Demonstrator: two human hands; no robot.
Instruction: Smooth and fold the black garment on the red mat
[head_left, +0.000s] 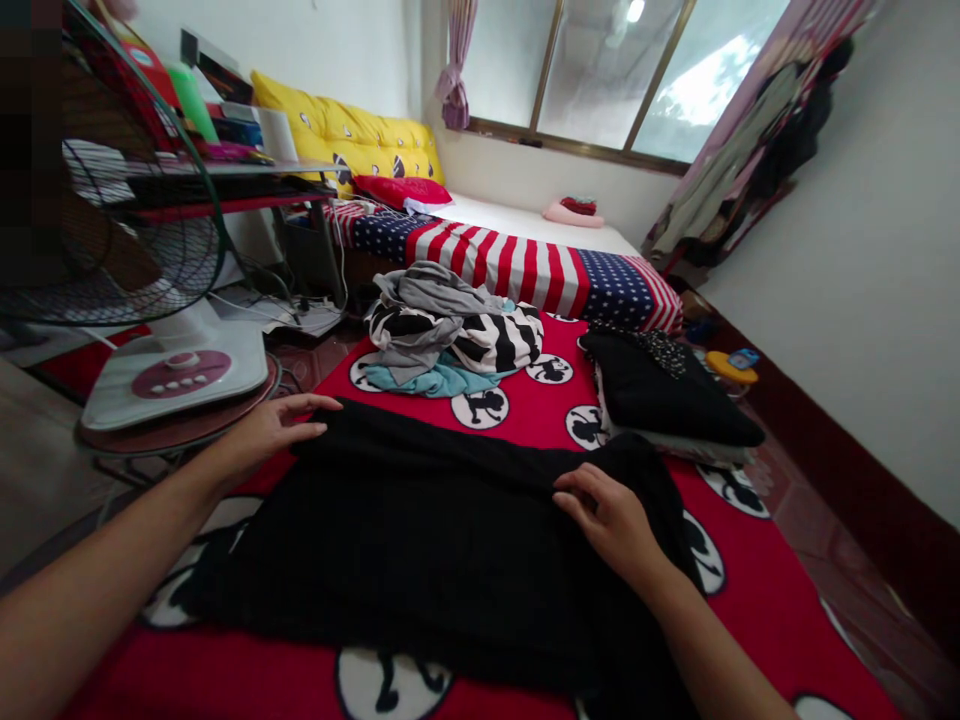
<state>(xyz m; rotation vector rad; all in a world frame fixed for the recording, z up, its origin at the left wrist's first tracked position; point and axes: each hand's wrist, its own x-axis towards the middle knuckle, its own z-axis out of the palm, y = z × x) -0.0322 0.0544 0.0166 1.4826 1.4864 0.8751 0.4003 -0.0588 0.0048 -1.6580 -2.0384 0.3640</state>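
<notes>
A black garment lies spread out in front of me, with a fold along its far edge and bunched cloth at its right end. At its far left corner is my left hand, thumb and forefinger stretched out and apart, their tips touching the cloth. My right hand is closed, its curled fingers pinching the fabric near the far edge, right of the middle. Under the garment is a red blanket with round white and black figures.
Beyond the garment lies a heap of grey, striped and teal clothes. To the right, folded black clothes are stacked. A fan stands on a stool at left, beside a cluttered desk. A bed is at the back.
</notes>
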